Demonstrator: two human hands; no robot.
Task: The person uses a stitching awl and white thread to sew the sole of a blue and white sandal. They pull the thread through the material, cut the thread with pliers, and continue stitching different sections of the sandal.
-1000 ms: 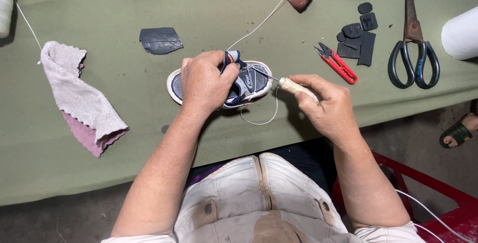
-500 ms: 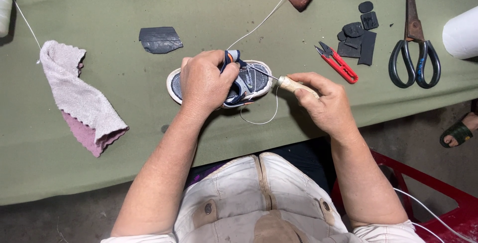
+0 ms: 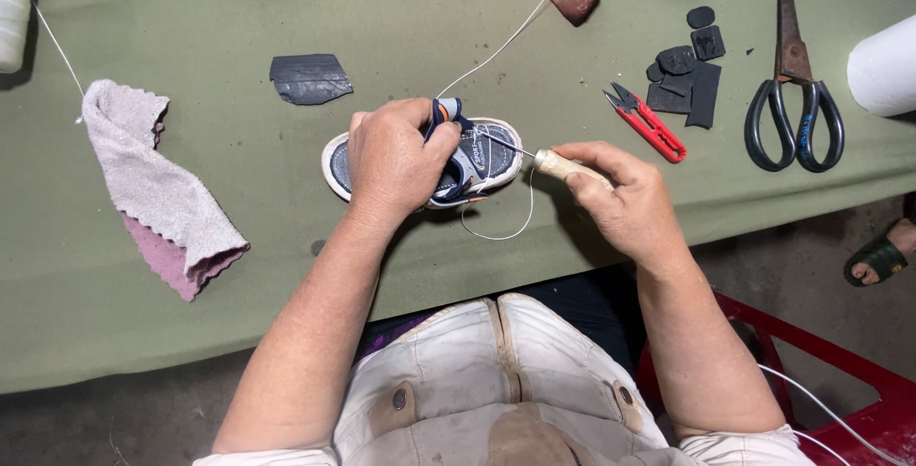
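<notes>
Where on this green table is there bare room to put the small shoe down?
Bare cloth lies between the pink rag and the small shoe, below the black scrap. The far right is crowded: red snips, black patches, scissors.

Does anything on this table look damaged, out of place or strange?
Nothing looks spilled or broken. The left hand holds a small shoe while the right hand pushes an awl into it. Only the large scissors look worn, with rusty brown blades.
</notes>
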